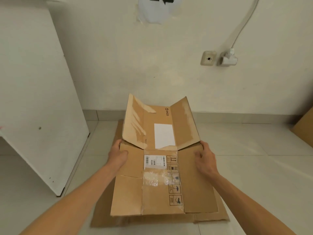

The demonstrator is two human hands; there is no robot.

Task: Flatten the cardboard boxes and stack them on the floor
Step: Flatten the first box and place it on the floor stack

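A flattened brown cardboard box [160, 180] with labels and clear tape is held above the floor in front of me. Its far flaps [135, 121] stand bent upward. My left hand [118, 153] grips the box's left edge, thumb on top. My right hand [205, 158] grips the right edge the same way. Beneath it lies another flattened cardboard sheet [210, 217] on the tiled floor, showing around the near and left sides.
A white cabinet [37, 107] stands at the left. The wall ahead carries a socket [208, 58] and a plug with cable [227, 59]. Another piece of cardboard [304, 128] leans at the far right. Pale floor tiles [254, 167] surround the stack.
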